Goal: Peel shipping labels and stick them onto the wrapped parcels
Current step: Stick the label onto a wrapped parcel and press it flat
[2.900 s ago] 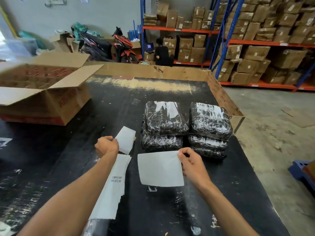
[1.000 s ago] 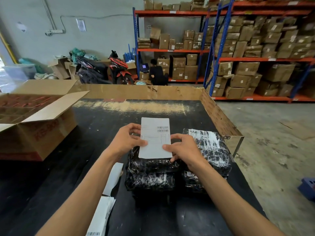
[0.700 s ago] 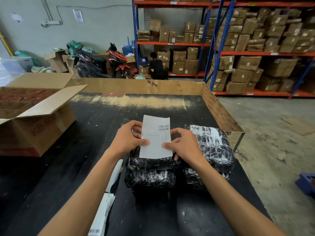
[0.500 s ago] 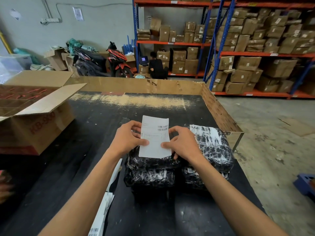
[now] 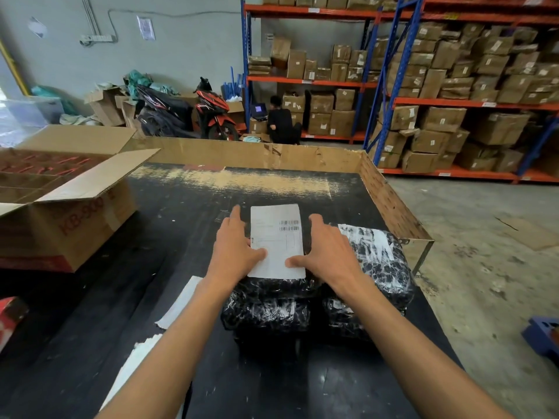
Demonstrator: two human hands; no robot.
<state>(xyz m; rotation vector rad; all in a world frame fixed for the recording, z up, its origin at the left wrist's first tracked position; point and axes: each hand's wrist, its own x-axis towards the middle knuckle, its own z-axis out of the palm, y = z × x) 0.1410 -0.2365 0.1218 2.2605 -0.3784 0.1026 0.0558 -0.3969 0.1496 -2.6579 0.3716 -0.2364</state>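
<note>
A white shipping label (image 5: 276, 237) with barcodes lies flat on top of the left stack of black wrapped parcels (image 5: 267, 309). My left hand (image 5: 234, 246) rests open on the label's left edge, thumb on the paper. My right hand (image 5: 328, 249) lies open along its right edge, thumb pressing the lower corner. A second stack of wrapped parcels (image 5: 378, 267) stands to the right, its top showing white patches. A strip of label backing paper (image 5: 178, 303) and more label sheets (image 5: 133, 370) lie on the black table (image 5: 181, 207) under my left forearm.
An open cardboard box (image 5: 66, 207) stands on the table at the left. A low cardboard wall (image 5: 248, 154) rims the table's far and right sides. A red object (image 5: 9, 316) is at the left edge. Beyond are shelves of boxes, a motorbike and a seated person.
The label, held up by both hands above the left parcel stack before, now lies flat on it, and both hands have opened out and spread along its edges.
</note>
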